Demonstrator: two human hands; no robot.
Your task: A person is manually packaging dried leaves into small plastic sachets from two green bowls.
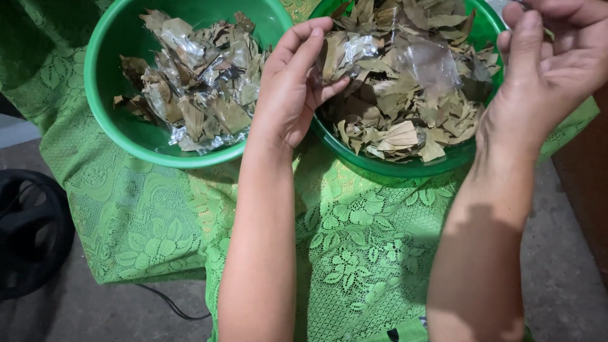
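Two green plastic bowls sit on a green lace cloth [354,253]. The left bowl [107,114] holds small clear packets filled with dried leaves [196,82]. The right bowl [405,166] holds loose dried leaves [405,120] and a clear plastic bag [430,60]. My left hand [291,82] rests on the near rim of the right bowl, thumb and fingers closed on a small clear packet of leaves [345,54]. My right hand [544,63] hovers over the bowl's right edge, fingers curled; a scrap of leaf shows at its fingertips.
A dark round object [28,228] sits on the grey floor at the left, with a black cable [171,307] running under the cloth. A brown surface [586,183] stands at the right edge.
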